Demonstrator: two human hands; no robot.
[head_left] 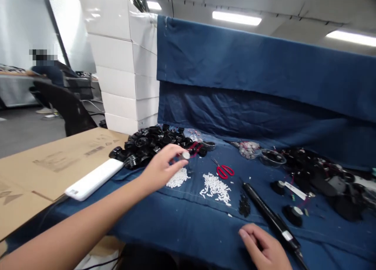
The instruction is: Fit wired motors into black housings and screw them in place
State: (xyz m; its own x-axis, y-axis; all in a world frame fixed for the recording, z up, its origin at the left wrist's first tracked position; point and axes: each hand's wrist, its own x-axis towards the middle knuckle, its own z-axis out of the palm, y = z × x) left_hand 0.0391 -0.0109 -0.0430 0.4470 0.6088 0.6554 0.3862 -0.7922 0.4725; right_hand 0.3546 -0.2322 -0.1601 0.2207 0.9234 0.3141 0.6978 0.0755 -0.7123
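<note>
- The left hand (pixel 160 170), at about 12 o'clock from the lower edge, has thumb and fingertips pinched together on a small white cylindrical piece (pixel 185 155).
- That piece sits just above a small heap of white plastic bits (pixel 178 178), at the heap's 1 o'clock, without touching it.
- The right hand (pixel 263 246), at about 5 o'clock, lies on the blue denim cloth (pixel 182 227) with fingers loosely curled and nothing visible in them, just beside a long black cylindrical rod with a white label (pixel 273 217).
- As things lie, a larger heap of white plastic bits (pixel 216 188) sits at 3 o'clock from the smaller one, and a small cluster of black bits (pixel 244 205) lies near the rod.
- A big heap of round black plastic parts (pixel 143 142) remains piled at the left hand's 11 o'clock.
- Red-handled steel scissors (pixel 223 170) lie at 2 o'clock from the left hand, and a clear plastic bowl (pixel 272 158) lies farther out.
- A white rectangular block (pixel 94 179) rests on a flat cardboard sheet (pixel 44 172) at 9 o'clock.
- A seated co-worker (pixel 47 70) is well apart at 10 o'clock.
</note>
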